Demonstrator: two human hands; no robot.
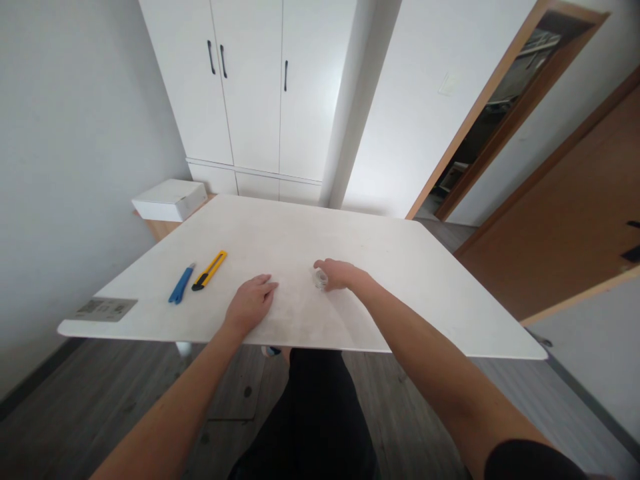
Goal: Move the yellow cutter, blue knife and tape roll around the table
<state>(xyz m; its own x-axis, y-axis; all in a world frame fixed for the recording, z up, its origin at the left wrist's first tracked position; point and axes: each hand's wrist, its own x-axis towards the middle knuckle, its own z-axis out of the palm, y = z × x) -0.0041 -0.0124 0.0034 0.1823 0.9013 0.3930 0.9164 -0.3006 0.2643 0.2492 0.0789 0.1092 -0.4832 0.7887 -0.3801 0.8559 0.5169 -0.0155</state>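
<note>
My left hand [250,303] lies flat, palm down, on the white table [400,267] near its front edge, fingers together and holding nothing. My right hand [337,273] rests a little farther in and is closed around a small clear roll of tape [321,279], which touches the tabletop. To the left lie a yellow utility knife [210,270] and a blue utility knife [181,285], side by side, about a hand's width from my left hand.
A grey label [106,309] is stuck at the table's front left corner. A white box [170,199] sits on a low stand behind the table's left side. White cupboards [250,87] stand at the back; an open doorway [500,120] is right.
</note>
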